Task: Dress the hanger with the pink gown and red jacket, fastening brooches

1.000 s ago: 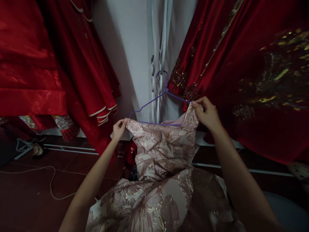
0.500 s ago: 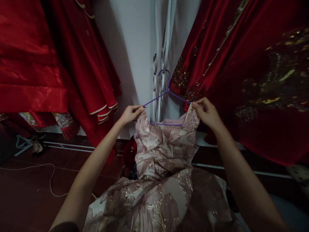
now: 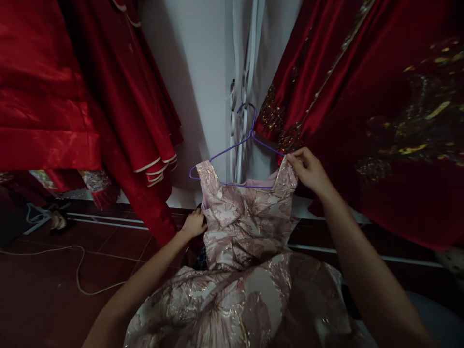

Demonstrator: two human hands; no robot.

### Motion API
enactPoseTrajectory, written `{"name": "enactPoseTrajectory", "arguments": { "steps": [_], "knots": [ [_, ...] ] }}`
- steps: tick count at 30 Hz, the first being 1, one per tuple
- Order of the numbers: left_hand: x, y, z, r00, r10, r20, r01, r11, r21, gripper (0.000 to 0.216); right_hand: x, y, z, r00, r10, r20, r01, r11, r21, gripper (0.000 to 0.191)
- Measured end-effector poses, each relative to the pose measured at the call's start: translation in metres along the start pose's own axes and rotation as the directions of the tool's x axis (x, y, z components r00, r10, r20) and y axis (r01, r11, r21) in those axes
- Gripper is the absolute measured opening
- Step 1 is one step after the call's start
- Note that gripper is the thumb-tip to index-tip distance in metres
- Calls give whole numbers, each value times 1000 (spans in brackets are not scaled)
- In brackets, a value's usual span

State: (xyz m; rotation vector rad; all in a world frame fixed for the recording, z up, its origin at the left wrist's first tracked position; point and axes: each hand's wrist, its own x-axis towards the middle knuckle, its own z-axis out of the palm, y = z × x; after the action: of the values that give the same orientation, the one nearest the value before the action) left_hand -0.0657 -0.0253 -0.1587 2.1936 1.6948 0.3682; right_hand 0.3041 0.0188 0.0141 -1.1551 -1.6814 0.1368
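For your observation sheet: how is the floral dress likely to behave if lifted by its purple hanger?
The floral dress would probably sag limply, since its skirt slumps in folds. Its bodice may stay somewhat stiff: its creases look crisp. One strap might slip, as the purple hanger is thin and pokes out beyond it.

No readable text, label, brand, number or sign — none on the dress (image 3: 250, 208), on the hanger (image 3: 232, 147) in its shoulders, on the red clothes (image 3: 39, 101) either side of the dress, or on the wall (image 3: 203, 72) beyond it.
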Motion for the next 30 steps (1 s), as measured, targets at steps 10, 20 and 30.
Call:
{"name": "enactPoseTrajectory", "arguments": {
  "steps": [10, 20, 30],
  "knots": [
    [9, -54, -57, 993, -2, 117, 53, 899, -435, 32, 0, -1, 3, 1000, -8, 7, 7, 999, 52, 25],
    [78, 14, -198, 973, -97, -210, -51, 796, -604, 23, 1, -4, -1, 999, -35, 31, 35, 999, -1, 24],
    [82, 156, -191, 705, 266, -658, -312, 949, 49, 22, -10, -21, 0, 999, -16, 43, 21, 993, -115, 27]
  ]
}}
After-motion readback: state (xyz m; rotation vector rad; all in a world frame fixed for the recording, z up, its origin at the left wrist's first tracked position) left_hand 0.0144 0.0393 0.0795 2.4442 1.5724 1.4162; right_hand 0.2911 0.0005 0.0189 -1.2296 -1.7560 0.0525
